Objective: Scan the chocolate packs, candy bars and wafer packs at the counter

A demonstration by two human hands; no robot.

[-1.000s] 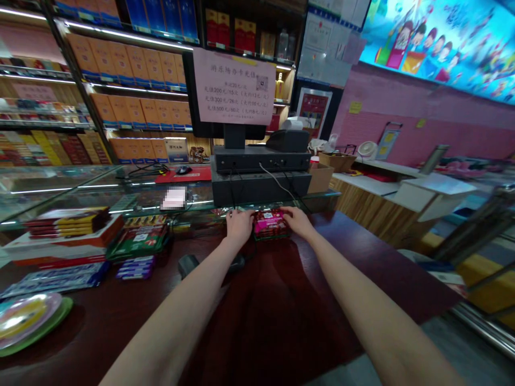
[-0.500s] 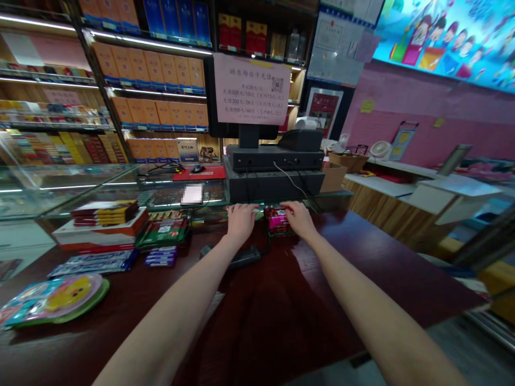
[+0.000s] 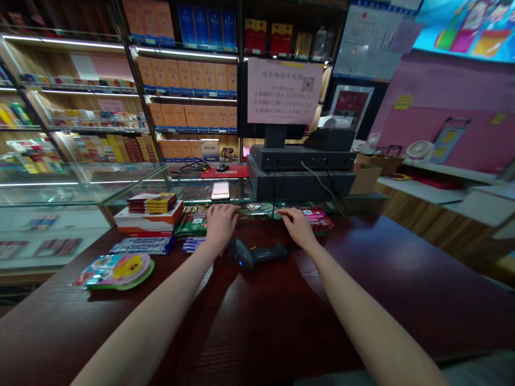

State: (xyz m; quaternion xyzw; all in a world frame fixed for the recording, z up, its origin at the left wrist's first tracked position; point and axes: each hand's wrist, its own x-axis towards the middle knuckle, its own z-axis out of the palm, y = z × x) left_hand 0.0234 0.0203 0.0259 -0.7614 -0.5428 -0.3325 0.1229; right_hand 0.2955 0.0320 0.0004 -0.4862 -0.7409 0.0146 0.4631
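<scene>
My left hand (image 3: pixel 221 224) reaches forward over the dark red counter (image 3: pixel 257 327), at the right end of a stack of green snack packets (image 3: pixel 193 224). Its fingers are loosely bent and apart, with nothing visible in them. Just left of some pink-red snack packets (image 3: pixel 317 220) is my right hand (image 3: pixel 298 226), its fingers curved towards the left and apparently holding nothing. The fingertips of both are small and partly blurred. Between my forearms lies a black barcode scanner (image 3: pixel 257 254) with a small blue light. Purple-wrapped bars (image 3: pixel 193 244) lie left of my left hand.
Blue packets (image 3: pixel 142 245) and a colourful duck-faced package (image 3: pixel 116 269) lie at left, before a white-orange box (image 3: pixel 148 219) topped with small packs. A glass display case (image 3: pixel 132 185), cash drawer (image 3: pixel 300 181) and monitor bearing a paper sign (image 3: pixel 284 91) stand behind.
The view has swung left. My right hand has come off the pink-red packets and now sits left of them. My left hand has moved left towards the green packets, uncovering the scanner.
</scene>
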